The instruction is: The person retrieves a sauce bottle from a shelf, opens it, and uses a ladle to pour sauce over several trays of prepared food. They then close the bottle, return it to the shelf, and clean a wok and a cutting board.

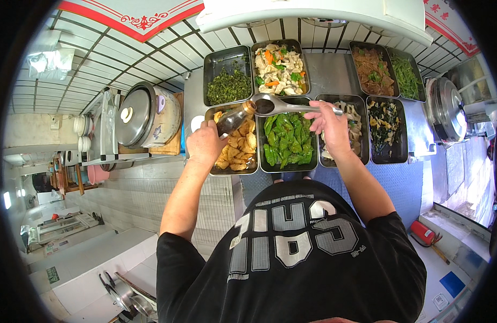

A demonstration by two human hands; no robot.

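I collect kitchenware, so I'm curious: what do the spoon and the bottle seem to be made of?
The spoon looks like polished metal, probably stainless steel, given its silvery gleam. The bottle could be glass or plastic; its dark, glossy surface fits either.

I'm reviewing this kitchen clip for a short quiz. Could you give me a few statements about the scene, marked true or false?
1. The left hand holds a dark bottle. True.
2. The bottle stands upright. False: it is tilted, its mouth by the bowl of a metal spoon.
3. The right hand holds the spoon. True.
4. Green vegetable pieces fill the tray just right of the yellow-brown pieces. True.
5. The red fire extinguisher is at the upper left. False: it is at the lower right.
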